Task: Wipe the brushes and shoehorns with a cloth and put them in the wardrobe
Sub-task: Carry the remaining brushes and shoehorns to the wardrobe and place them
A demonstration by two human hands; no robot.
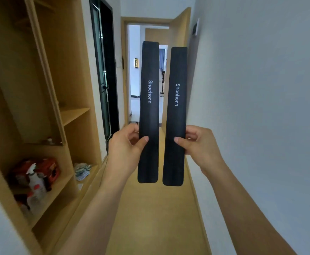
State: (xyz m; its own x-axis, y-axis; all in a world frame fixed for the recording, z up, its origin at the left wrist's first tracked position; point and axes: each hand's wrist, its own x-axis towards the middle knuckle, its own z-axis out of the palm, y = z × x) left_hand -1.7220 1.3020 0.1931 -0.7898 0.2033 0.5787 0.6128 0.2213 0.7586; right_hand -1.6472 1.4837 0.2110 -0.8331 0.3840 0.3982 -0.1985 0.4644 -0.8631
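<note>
- Two long, flat black shoehorns are held upright side by side in a hallway, each printed with the white word "Shoehorn" running lengthwise; they stand near each other with a narrow gap between them, not touching.
- The left hand (pixel 126 146) pinches the left black shoehorn (pixel 149 111) below its middle, thumb across the front face and fingers curled behind its left edge.
- The right hand (pixel 199 142) grips the right black shoehorn (pixel 176 115) the same way, thumb on the front and fingers wrapped behind its right edge.
- Both shoehorns hang free below the hands, their rounded lower ends above the light wooden floor (pixel 156 218).
- The open light-wood wardrobe (pixel 45 92) stands to the left of the hands, with several shelves in view; neither shoehorn is inside it.
- On one low wardrobe shelf sit a red box (pixel 48 167) and one white spray bottle (pixel 34 179), with a few smaller bottles beside it too blurred to count.
- In the lower compartment to the right of those lies one striped blue-and-white cloth bundle (pixel 82 171).
- One dark-framed glass door (pixel 103 70) stands just past the wardrobe.
- One wooden door (pixel 180 28) stands open at the end of the hallway.
- A plain white wall (pixel 260 89) runs along the right.
</note>
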